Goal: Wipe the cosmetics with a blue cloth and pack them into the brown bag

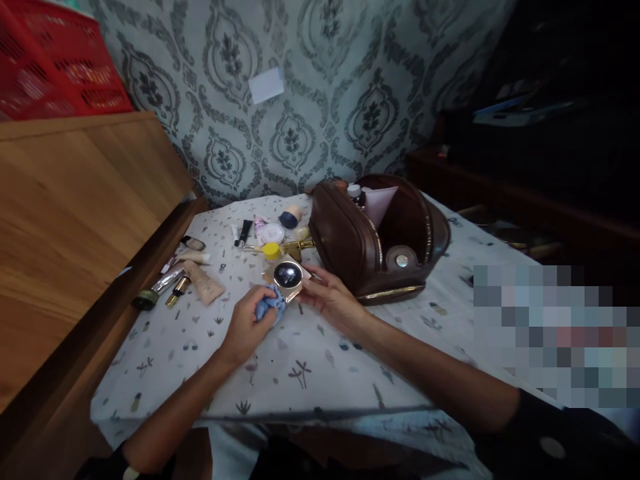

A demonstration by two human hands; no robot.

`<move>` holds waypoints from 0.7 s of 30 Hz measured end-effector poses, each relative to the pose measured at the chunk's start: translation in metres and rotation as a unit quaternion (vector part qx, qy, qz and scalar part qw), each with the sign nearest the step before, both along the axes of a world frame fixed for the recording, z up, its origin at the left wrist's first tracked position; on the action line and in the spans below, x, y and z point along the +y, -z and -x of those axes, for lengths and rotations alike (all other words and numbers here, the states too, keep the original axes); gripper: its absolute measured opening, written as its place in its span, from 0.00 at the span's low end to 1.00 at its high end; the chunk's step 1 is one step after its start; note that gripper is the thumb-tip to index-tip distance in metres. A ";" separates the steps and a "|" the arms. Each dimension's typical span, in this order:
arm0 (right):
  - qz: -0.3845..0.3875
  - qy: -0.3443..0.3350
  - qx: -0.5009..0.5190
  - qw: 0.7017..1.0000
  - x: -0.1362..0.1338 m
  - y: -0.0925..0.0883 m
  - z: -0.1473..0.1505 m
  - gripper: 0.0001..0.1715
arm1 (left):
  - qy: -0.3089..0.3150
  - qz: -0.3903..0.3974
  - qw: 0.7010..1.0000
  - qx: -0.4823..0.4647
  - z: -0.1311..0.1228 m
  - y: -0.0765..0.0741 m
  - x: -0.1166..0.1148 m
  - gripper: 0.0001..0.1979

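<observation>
My right hand (330,297) grips a square gold-edged compact (289,273) with a round black centre, held above the table. In my left hand (253,320) is a crumpled blue cloth (270,305), pressed against the compact's lower left edge. Just to the right of my right hand stands a brown makeup bag (345,240), unzipped at the top. A pale pink tube (381,208) and a white-capped bottle (355,192) poke up inside it. Behind the compact sits a yellow-lidded small jar (271,251).
Left on the patterned tablecloth (200,360) lie a beige tube (203,283), a black-and-gold lipstick (178,291) and a green-lidded jar (145,299). A round white case (273,233) and other cosmetics are near the wall. A wooden cabinet (90,200) with a red basket (65,60) borders the left.
</observation>
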State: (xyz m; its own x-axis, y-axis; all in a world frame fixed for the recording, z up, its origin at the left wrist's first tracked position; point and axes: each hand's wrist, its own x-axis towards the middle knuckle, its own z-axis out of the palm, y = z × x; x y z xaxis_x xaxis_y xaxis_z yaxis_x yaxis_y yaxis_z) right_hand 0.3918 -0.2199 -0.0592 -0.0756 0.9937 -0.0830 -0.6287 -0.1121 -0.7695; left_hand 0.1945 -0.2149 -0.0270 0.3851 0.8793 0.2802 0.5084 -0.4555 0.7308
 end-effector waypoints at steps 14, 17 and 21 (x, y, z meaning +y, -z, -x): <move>-0.066 -0.082 0.044 0.993 -0.007 -0.010 -0.002 0.34 | 0.004 -0.074 0.993 0.092 0.020 0.002 0.018 0.09; -0.109 -0.091 0.015 0.990 -0.007 -0.011 -0.002 0.40 | 0.049 -0.091 0.980 0.169 0.028 0.006 0.029 0.16; -0.167 -0.075 -0.039 0.982 -0.016 -0.025 -0.007 0.45 | 0.047 -0.106 0.973 0.199 0.030 -0.018 0.035 0.22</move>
